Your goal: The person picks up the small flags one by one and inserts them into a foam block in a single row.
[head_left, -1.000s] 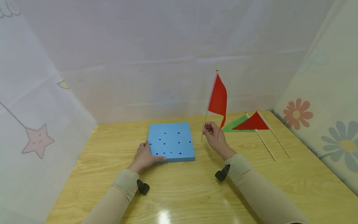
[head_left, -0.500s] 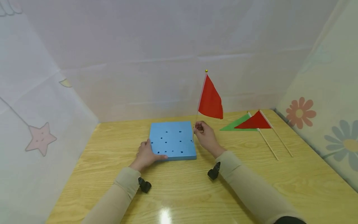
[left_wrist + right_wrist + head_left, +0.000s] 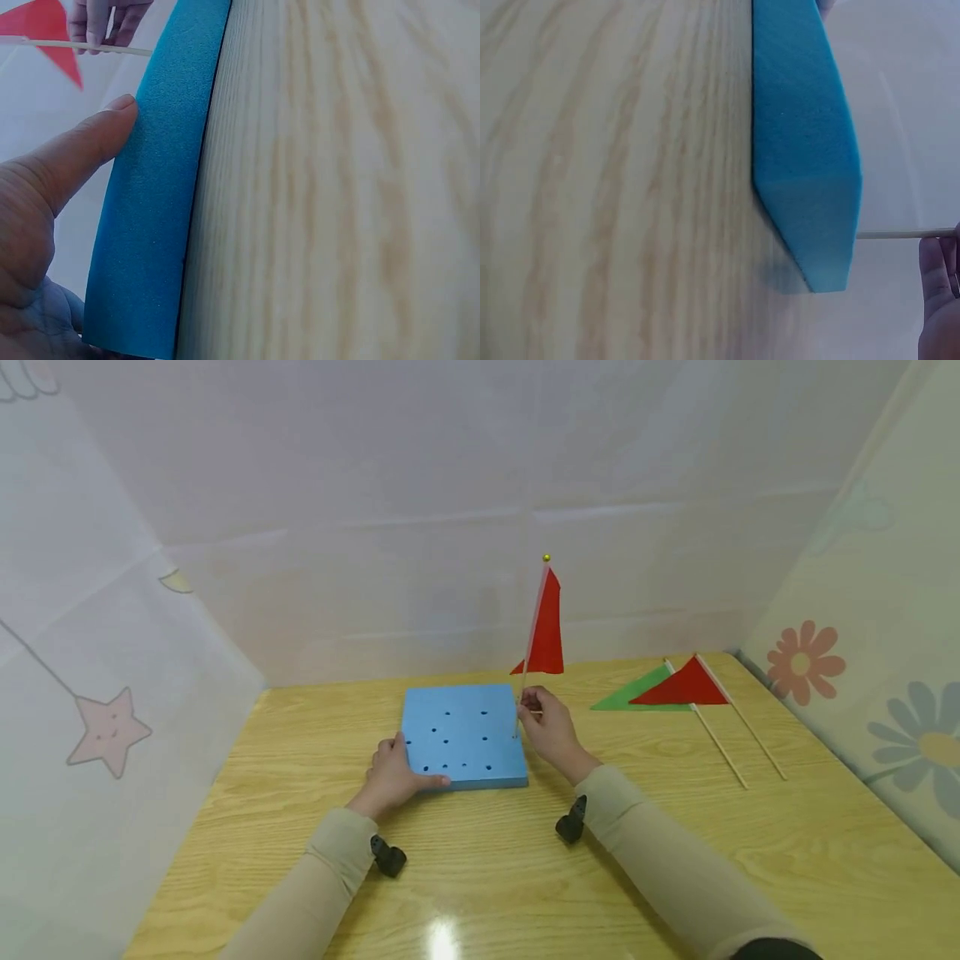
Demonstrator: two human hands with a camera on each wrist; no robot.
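Note:
On the table lies a blue foam board [image 3: 465, 727] dotted with several small holes. My left hand [image 3: 393, 781] holds its near left corner, fingers at the left side and thumb along the front edge; the left wrist view shows the thumb [image 3: 97, 139] at the board's upper edge. My right hand [image 3: 553, 728] pinches the thin wooden stick of a red flag [image 3: 549, 631] with a gold ball on top. The flag stands nearly upright, leaning slightly right, its lower tip at the hole near the board's right edge. In the right wrist view the stick [image 3: 900, 234] meets the board's top face.
To the right, a red pennant [image 3: 686, 683] lies partly over a green pennant [image 3: 637, 692], their sticks pointing toward the front right. The wooden table [image 3: 480, 852] is bordered by a pale cloth backdrop [image 3: 420, 577] behind and at both sides.
My right hand has carried the red flag left, from beside the board to its right edge, and the stick tip has come down onto a hole. The cloth has swung round. My left hand stays put.

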